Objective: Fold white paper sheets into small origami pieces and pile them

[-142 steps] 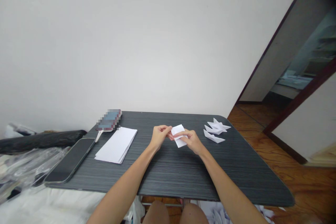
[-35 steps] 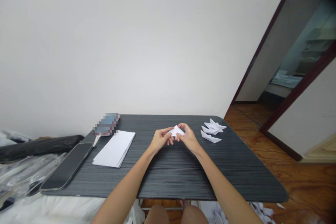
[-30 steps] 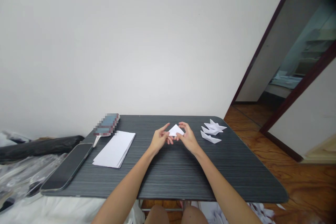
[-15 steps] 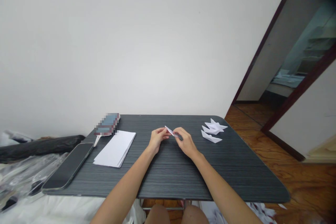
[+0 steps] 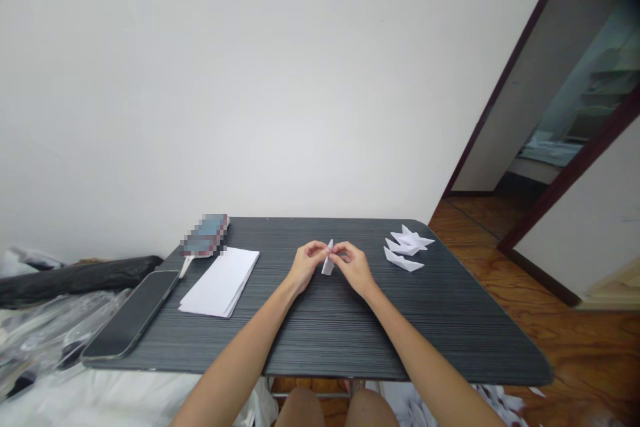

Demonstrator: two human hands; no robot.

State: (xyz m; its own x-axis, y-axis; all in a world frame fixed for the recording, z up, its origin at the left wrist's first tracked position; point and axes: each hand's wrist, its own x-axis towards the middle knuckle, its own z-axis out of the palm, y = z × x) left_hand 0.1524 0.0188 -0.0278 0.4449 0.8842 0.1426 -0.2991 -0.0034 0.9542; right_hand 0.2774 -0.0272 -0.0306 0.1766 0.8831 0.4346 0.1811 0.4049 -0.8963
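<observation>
A small folded white paper piece (image 5: pixel 328 260) stands on edge between my two hands, over the middle of the dark striped table (image 5: pixel 325 327). My left hand (image 5: pixel 305 263) pinches its left side with closed fingers. My right hand (image 5: pixel 353 265) pinches its right side, fingers closed too. Both wrists rest low above the tabletop.
A stack of white paper sheets (image 5: pixel 221 281) lies to the left, with a dark phone (image 5: pixel 132 313) beside it and a blurred small box (image 5: pixel 206 235) behind. Several folded white paper boats (image 5: pixel 406 248) sit at the far right. A doorway (image 5: pixel 560 140) opens on the right.
The paper went from a flat rectangle to a small triangle, then turned edge-on. Both hands stayed together on it at the table's middle.
</observation>
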